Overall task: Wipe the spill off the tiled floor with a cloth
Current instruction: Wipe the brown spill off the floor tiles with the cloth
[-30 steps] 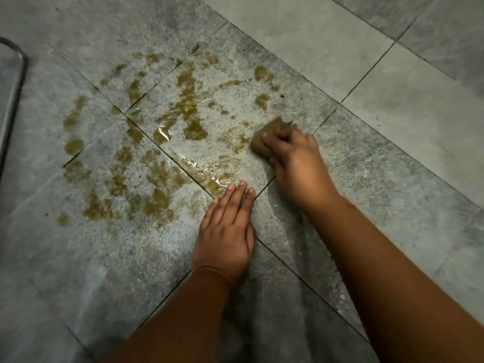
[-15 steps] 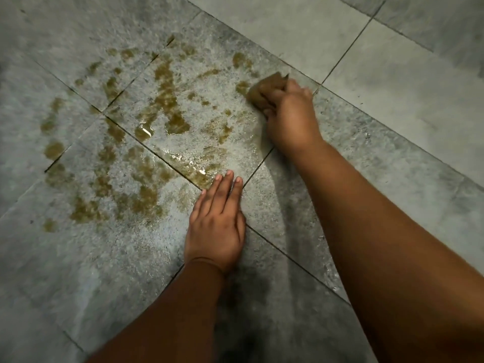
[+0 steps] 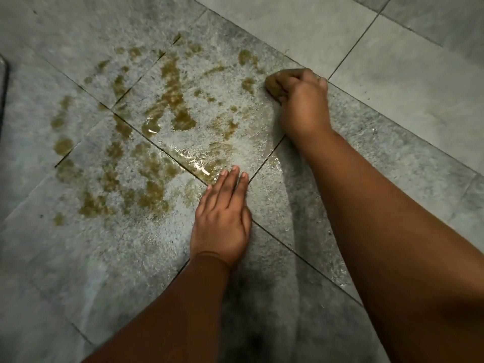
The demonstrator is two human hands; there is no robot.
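Observation:
A yellow-brown spill (image 3: 172,100) lies in blotches and streaks across several grey floor tiles, with wet glints near a grout line. My right hand (image 3: 301,100) is shut on a small brown cloth (image 3: 273,83), pressing it on the floor at the spill's right edge; most of the cloth is hidden under the fingers. My left hand (image 3: 222,218) lies flat on the tile, fingers together, its fingertips just touching the near edge of the wet patch.
A wet smeared arc (image 3: 272,142) runs on the tile between my hands. Dry pale tiles (image 3: 392,82) lie to the far right. A dark curved metal edge (image 3: 4,82) shows at the left border.
My right hand has carried the cloth away from me, from the middle of the spill tile to its far right edge. The left hand stayed planted on the floor.

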